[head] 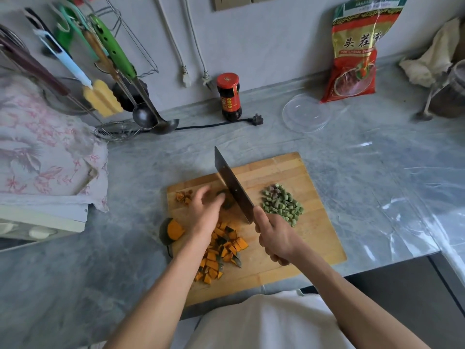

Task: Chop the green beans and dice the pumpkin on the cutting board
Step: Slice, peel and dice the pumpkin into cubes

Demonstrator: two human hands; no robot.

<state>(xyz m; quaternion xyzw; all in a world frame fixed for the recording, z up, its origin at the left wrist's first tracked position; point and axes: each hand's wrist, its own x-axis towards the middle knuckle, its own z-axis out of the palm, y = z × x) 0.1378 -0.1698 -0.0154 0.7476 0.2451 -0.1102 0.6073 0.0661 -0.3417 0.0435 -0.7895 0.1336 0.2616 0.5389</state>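
Pumpkin dice point(221, 253) lie in one loose heap on the near left part of the single wooden cutting board point(289, 177), too many and too overlapped to count. One dark-skinned pumpkin piece point(227, 200) sits further back, mostly hidden by the left hand point(206, 212), whose fingers curl onto it. One pumpkin wedge point(172, 231) lies off the board's left edge on the worktop point(141, 187). A small clump of pumpkin scraps point(183, 196) sits at the board's far left. Chopped green beans point(281, 202) form one pile on the right. The right hand point(274, 235) is clenched around the handle of one cleaver point(232, 185), which hides the handle completely; the blade stands against the held piece.
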